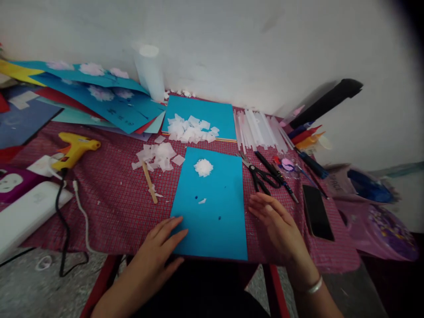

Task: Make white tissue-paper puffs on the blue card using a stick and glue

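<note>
A blue paper sheet (212, 212) lies in front of me on the red checked tablecloth (115, 203). A small white tissue cluster (203, 167) is stuck near its far edge. My left hand (159, 251) rests flat on the sheet's near left corner, fingers stretched out and holding nothing. My right hand (276, 223) lies open beside the sheet's right edge, fingers spread on the cloth. A wooden stick (149, 182) lies left of the sheet, next to a pile of white tissue squares (158, 155).
Black scissors (260, 174) and a phone (317, 212) lie to the right. White strips (256, 128) and a second blue sheet with tissue squares (195, 128) lie behind. A yellow glue gun (75, 149) and its cable sit left. Coloured papers (99, 95) are stacked far left.
</note>
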The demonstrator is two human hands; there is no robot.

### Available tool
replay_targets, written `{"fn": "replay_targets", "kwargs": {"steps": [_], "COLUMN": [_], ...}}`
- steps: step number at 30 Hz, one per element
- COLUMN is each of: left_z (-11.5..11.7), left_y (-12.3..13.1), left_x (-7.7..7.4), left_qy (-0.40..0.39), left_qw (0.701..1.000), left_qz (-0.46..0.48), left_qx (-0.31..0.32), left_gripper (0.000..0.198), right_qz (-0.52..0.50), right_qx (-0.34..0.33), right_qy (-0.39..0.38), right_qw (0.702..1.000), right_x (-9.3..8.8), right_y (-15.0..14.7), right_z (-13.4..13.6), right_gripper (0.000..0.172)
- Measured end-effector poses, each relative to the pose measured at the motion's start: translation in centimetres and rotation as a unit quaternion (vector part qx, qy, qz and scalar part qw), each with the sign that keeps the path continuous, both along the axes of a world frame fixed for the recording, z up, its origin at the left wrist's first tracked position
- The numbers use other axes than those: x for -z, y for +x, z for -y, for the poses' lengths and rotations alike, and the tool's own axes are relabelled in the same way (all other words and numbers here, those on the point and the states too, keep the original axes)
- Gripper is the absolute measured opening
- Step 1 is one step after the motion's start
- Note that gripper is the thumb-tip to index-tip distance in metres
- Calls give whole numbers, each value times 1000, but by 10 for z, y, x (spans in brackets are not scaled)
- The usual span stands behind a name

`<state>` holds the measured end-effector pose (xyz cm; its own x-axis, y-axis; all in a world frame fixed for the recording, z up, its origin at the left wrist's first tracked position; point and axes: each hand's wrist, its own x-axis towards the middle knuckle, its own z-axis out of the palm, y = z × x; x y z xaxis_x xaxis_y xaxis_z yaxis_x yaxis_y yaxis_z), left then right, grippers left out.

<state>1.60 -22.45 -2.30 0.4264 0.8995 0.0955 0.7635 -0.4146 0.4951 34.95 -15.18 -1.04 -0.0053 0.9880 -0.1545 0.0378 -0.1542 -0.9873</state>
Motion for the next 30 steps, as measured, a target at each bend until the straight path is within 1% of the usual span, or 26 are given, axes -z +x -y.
{"fn": "replay_targets", "kwargs": {"steps": [1,2,3,4,6,7,9,10,11,13,14,16,17,22,24,26,27,29,30], "left_z": [1,0,-1,-2,-4,-5,-5,-5,-5,-6,-8,-13,-16,-31,-33,-34,-33,-33,-33], "left_y": [2,5,7,10,13,15,17,18,19,20,20,18,17,7,5,4,3,-4,-10], "left_x": [1,2,4,4,5,4,2,0,-2,-7,-9,-13,-15,-17,-15,-13,-12,-13,-15], "left_qy": [0,1,3,4,6,6,8,7,4,-13,-25,-51,-62,-95,-104,-110,-111,-109,-102], "left_qw": [1000,1000,1000,1000,1000,1000,1000,1000,1000,1000,999,999,998,992,989,988,987,985,985], "left_qz": [-1,-2,-4,-7,-13,-15,-15,-15,-15,-12,-10,0,8,73,89,100,105,116,119], "left_qx": [3,6,7,6,-1,-6,-15,-18,-20,-22,-20,-10,-2,36,45,51,52,63,71], "left_gripper": [44,41,38,36,35,34,33,31,30,27,26,23,22,19,20,21,22,22,22], "right_qz": [9,43,99,168,298,324,358,381,399,415,412,392,384,359,343,325,319,319,326], "right_qx": [-15,-28,-41,-55,-106,-146,-228,-252,-266,-277,-280,-282,-279,-240,-246,-245,-239,-231,-234], "right_qy": [-2,5,26,58,138,163,182,188,191,196,198,204,207,203,199,196,193,191,191], "right_qw": [1000,999,994,983,939,920,887,870,857,844,844,851,856,879,884,893,897,899,896], "right_x": [-1,-3,-5,-7,-11,-12,-11,-10,-8,-5,-4,-4,-6,-19,-21,-21,-20,-19,-19], "right_y": [-2,-5,-10,-17,-36,-48,-71,-82,-92,-107,-113,-125,-131,-178,-195,-204,-206,-206,-205], "right_z": [-1,-3,-6,-11,-21,-26,-35,-39,-41,-46,-49,-58,-65,-112,-127,-134,-136,-133,-130], "right_gripper": [27,27,27,26,22,21,23,23,19,7,5,12,12,13,24,35,36,32,29]}}
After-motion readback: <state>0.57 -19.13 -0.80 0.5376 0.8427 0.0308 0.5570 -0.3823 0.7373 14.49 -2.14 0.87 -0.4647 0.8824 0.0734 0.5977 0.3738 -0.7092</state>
